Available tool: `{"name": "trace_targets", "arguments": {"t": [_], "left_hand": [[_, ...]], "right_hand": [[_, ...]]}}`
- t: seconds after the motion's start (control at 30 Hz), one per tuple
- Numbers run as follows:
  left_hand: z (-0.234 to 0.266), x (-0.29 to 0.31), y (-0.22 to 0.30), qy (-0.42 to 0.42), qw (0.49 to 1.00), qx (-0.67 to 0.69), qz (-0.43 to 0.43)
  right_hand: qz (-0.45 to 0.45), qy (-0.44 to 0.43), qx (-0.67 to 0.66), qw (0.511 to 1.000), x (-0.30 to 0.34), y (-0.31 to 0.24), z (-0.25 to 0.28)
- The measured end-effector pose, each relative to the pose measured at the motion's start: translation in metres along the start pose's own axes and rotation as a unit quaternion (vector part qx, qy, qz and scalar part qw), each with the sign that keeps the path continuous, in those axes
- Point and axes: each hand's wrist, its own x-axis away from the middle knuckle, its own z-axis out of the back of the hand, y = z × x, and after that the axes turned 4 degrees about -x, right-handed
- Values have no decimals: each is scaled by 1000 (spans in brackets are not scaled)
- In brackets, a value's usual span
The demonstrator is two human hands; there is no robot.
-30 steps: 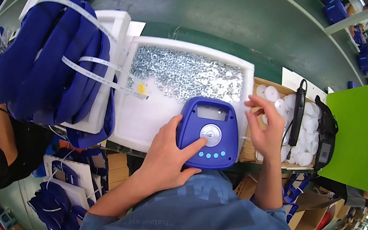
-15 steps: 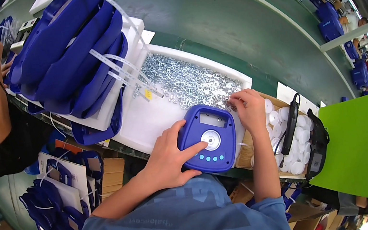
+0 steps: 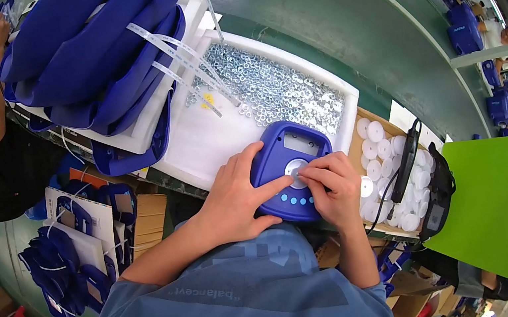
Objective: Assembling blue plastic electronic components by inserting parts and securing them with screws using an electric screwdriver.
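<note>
Work on the blue panel (image 3: 276,161) looks partway along: a pale round disc (image 3: 294,164) lies on its face and a row of light-blue dots (image 3: 294,200) sits along its near end, while the middle of the disc appears to be the part in hand. The panel rests over the near right part of the white tray (image 3: 193,147), close to the wearer's body. The left hand (image 3: 233,195) is spread wide over the panel's left side, steadying it, with one straight finger reaching to the disc's left rim. The right hand (image 3: 338,190) comes in from the near right, thumb and fingertips drawn close together over the disc; whether they meet or pinch something small cannot be told, nor whether the disc's centre is finished. Supplies suggest plenty remains: loose metal washers (image 3: 279,87) crowd the far side of the tray, white discs (image 3: 375,131) fill the cardboard box (image 3: 354,152) to the right, and larger blue parts (image 3: 92,54) are stacked at the far left. A black handheld tool (image 3: 407,166) lies across the box, apart from both hands.
</note>
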Motion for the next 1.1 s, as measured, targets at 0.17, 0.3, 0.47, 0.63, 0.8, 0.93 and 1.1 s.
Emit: {"name": "trace_targets", "arguments": {"t": [0.17,0.3,0.47,0.63,0.8,0.93,1.1], "left_hand": [[-2,3,0,4,1000,-4,-7],[1,2,0,1,1000,-4,3],[6,3,-2,9,1000,-11,-7],[-6,4,0,11,1000,-20,-13],[-5,0,1,0,1000,-5,-3],[-5,4,0,4,1000,-12,4],[-8,6,2,1,1000,-5,7]], "right_hand": [[37,-18,18,999,0,-5,6],[0,-18,-9,1000,-5,-9,12],[-36,1,-14,999,-25,-2,19],[30,-104,7,994,-126,37,-20],[101,-68,92,988,-178,67,-85],[99,-126,130,979,-187,65,-92],[79,-105,59,990,-194,65,-89]]}}
